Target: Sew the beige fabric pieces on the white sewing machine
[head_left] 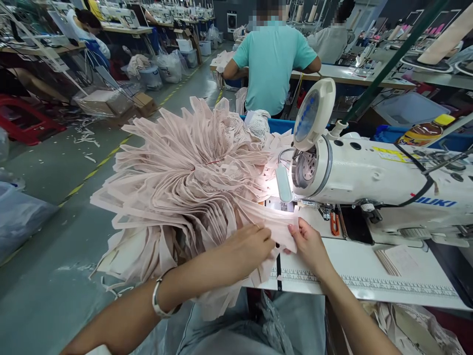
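Observation:
A pale pink fabric piece [281, 230] is stretched between my two hands, just in front of the sewing machine's [373, 170] lit needle area. My left hand [251, 249] is closed on its left part, fingers curled over the cloth. At the right edge, my right hand [310, 245] pinches the cloth between thumb and fingers. To the left, a big fanned bundle of pale pink fabric pieces [177, 182], some with lace, spreads beside the machine and hangs over the table's front edge. The needle itself is too small to make out.
Orange thread snips [334, 224] and a flat black object [355, 225] lie under the machine arm. A small stack of fabric pieces [399, 260] rests on the white table [334, 256] at right. A person in a turquoise shirt [275, 64] sits ahead. Boxes [105, 101] stand on the floor.

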{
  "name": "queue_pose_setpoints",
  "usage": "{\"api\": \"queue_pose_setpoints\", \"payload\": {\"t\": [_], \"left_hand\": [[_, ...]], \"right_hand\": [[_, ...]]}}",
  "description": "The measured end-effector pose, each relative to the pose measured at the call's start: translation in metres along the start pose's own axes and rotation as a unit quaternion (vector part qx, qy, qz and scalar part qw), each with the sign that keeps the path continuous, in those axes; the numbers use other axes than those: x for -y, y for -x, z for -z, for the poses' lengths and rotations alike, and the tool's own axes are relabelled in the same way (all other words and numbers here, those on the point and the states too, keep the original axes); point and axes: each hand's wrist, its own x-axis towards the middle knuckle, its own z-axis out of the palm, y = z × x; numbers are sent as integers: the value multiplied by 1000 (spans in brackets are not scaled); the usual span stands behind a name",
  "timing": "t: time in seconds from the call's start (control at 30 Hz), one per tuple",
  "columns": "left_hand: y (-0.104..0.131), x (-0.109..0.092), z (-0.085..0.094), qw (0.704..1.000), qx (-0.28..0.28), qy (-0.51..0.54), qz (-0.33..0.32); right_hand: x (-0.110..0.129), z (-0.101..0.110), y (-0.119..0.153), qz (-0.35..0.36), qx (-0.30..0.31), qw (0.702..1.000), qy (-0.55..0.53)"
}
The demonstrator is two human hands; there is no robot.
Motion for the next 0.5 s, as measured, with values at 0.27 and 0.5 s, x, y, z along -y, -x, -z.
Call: {"api": "queue_pose_setpoints", "payload": {"t": [0.27, 0.5], "left_hand": [[-46, 9, -26, 979, -9, -206, -4], [-49, 18, -54, 965, -29, -259, 17]], "right_hand": [[-27, 57, 27, -2, -165, 970, 179], [-94, 167, 76, -8, -296, 834, 466]]}}
